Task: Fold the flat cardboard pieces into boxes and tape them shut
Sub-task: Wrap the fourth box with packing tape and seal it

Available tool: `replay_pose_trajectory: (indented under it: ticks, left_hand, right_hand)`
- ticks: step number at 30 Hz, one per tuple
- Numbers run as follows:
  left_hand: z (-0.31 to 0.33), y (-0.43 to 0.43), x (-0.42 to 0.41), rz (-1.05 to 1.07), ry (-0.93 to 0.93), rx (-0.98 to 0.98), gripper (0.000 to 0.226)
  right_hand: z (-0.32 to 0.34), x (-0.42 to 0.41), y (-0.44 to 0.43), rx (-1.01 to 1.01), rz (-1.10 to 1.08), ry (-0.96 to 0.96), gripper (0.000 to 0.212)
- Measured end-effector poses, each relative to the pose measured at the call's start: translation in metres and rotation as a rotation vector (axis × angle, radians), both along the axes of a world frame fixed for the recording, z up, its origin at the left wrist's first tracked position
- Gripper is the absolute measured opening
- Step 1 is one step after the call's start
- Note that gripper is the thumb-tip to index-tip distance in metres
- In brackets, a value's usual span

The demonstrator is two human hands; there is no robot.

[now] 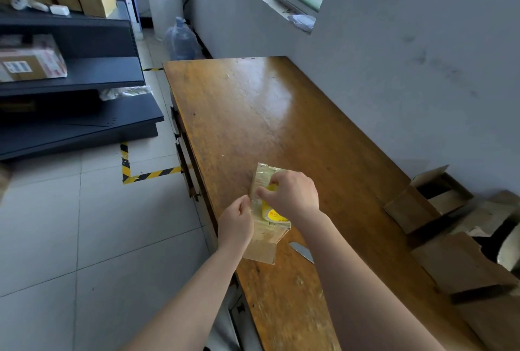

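Head view, tabletop's (253,111) left edge: right hand (292,195) grips tape roll (271,214), left hand (236,224) pinches box (267,235); taping, cutting likely next.

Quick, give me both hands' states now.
Left hand: pinching the left edge of the small box.
Right hand: gripping the tape roll on top of the small box.

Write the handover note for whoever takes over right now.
Left hand: grips the small box at its left edge, at the near edge of the table.
Right hand: holds the tape roll on the box.
Done: this box is folded and mostly wrapped in tape.
Left: finish and cut the strip; knife lies beside the right forearm. More cardboard waits by the wall, right.
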State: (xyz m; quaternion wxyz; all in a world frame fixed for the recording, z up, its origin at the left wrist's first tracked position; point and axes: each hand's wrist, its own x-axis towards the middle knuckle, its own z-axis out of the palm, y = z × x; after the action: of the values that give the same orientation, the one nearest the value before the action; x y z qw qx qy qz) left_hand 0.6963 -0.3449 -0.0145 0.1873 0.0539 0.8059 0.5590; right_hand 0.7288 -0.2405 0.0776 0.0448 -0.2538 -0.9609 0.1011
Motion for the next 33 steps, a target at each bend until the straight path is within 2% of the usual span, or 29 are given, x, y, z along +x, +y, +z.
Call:
replay_pose_trajectory:
  ticks: [3, 5, 7, 13, 16, 21, 25, 27, 33]
  left_hand:
    - [-0.001, 0.009, -0.005, 0.038, -0.164, 0.082, 0.036]
    - [-0.005, 0.012, -0.005, 0.034, -0.206, 0.090, 0.034]
    - [-0.006, 0.013, -0.007, 0.033, -0.194, 0.078, 0.032]
    - [-0.012, 0.019, -0.013, -0.036, -0.037, -0.063, 0.034]
    - [-0.013, 0.019, -0.016, -0.053, 0.023, -0.126, 0.032]
    - [-0.017, 0.020, -0.019, -0.084, 0.017, -0.104, 0.034]
    - [-0.018, 0.020, -0.020, -0.095, 0.056, -0.126, 0.036]
    - [-0.020, 0.019, -0.019, -0.103, 0.076, -0.136, 0.038]
    - [-0.022, 0.020, -0.018, -0.098, 0.119, -0.164, 0.039]
  right_hand:
    - [0.001, 0.005, 0.005, -0.072, -0.003, 0.035, 0.035]
    - [0.003, 0.007, 0.010, -0.168, -0.003, 0.076, 0.029]
    - [0.003, 0.010, 0.016, -0.264, -0.018, 0.096, 0.030]
    - [-0.003, 0.021, 0.032, -0.436, -0.089, 0.123, 0.055]
    - [-0.003, 0.024, 0.037, -0.424, -0.082, 0.123, 0.062]
    - [-0.009, 0.036, 0.048, -0.290, -0.115, 0.136, 0.059]
    - [-0.017, 0.055, 0.064, -0.124, -0.159, 0.014, 0.048]
    - [-0.027, 0.066, 0.067, -0.118, -0.194, -0.019, 0.042]
    - [-0.040, 0.068, 0.069, -0.090, -0.230, 0.001, 0.041]
